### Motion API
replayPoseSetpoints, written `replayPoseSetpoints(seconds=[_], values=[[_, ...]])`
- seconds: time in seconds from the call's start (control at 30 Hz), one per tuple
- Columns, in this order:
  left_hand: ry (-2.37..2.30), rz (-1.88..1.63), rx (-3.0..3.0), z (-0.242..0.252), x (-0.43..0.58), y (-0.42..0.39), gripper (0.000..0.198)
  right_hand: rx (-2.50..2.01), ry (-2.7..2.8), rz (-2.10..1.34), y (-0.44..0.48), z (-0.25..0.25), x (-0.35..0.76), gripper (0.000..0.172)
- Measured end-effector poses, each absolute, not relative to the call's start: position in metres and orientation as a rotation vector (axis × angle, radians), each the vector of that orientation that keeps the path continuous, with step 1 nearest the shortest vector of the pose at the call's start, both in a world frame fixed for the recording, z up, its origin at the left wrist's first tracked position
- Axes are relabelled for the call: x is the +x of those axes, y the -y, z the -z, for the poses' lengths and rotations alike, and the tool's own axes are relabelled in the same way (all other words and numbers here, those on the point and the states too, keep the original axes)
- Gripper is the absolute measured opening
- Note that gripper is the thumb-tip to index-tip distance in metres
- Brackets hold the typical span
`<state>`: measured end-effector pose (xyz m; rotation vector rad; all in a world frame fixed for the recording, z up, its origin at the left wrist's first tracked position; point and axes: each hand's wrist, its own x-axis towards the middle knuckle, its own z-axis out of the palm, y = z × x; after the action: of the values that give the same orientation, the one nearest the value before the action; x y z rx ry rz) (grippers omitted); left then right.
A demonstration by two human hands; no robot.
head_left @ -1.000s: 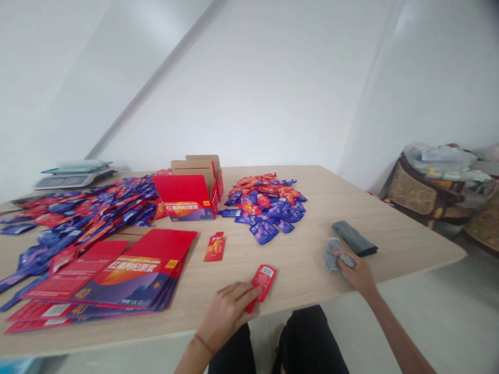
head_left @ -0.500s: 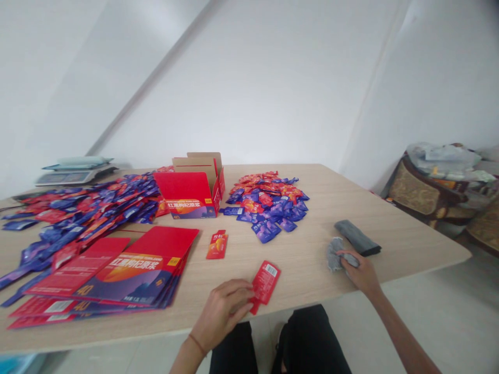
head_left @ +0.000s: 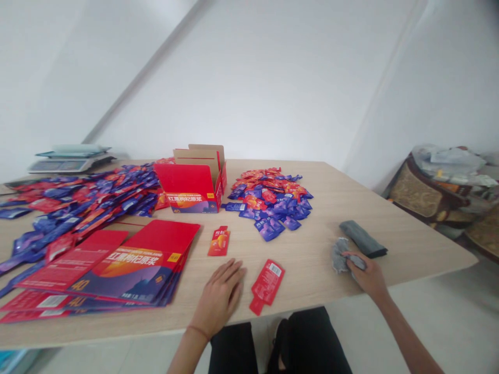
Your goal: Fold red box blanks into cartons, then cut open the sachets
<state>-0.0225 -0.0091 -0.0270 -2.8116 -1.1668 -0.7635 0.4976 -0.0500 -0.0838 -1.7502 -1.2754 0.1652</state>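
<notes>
My left hand (head_left: 221, 295) rests palm down on the table with its fingers stretched out, holding nothing. Just right of it lies a red sachet (head_left: 268, 283), barcode side up, its spout end toward me. Beyond my fingertips is another red sachet (head_left: 219, 242) with its printed front up. My right hand (head_left: 368, 275) is closed on a crumpled grey cloth (head_left: 342, 257) on the table near the right edge. A folded dark grey cloth (head_left: 362, 238) lies just behind that hand, apart from it.
An open red box (head_left: 191, 192) stands at the back. Right of it is a pile of red and purple sachets (head_left: 271, 200); a larger sachet heap (head_left: 93, 197) spreads left. Flattened boxes (head_left: 148, 259) are stacked front left. A scale (head_left: 68, 164) stands behind; a chair with bags (head_left: 427, 192) is at right.
My left hand has let go of the barcode-up red sachet and moved left and slightly away from me, flattening onto the table. My right hand keeps its hold on the crumpled cloth.
</notes>
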Motion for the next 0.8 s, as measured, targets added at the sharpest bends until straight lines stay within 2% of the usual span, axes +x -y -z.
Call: replayPoseSetpoints(seconds=[0.27, 0.43, 0.53, 0.8], values=[[1.108, 0.844, -2.787, 0.027, -0.022, 0.008, 0.042, -1.761, 1.335, -0.107, 0.051, 0.086, 0.499, 0.035], [0.862, 1.077, -2.909, 0.008, -0.014, 0.03, 0.027, -1.681, 1.652, 0.181, 0.049, 0.075, 0.492, 0.043], [0.696, 1.061, -3.055, 0.0, -0.007, 0.046, 0.017, -1.671, 1.745, 0.305, 0.047, 0.073, 0.489, 0.048], [0.692, 1.051, -3.157, 0.01, -0.005, 0.043, 0.017, -1.799, 1.735, 0.33, 0.044, 0.088, 0.488, 0.031]])
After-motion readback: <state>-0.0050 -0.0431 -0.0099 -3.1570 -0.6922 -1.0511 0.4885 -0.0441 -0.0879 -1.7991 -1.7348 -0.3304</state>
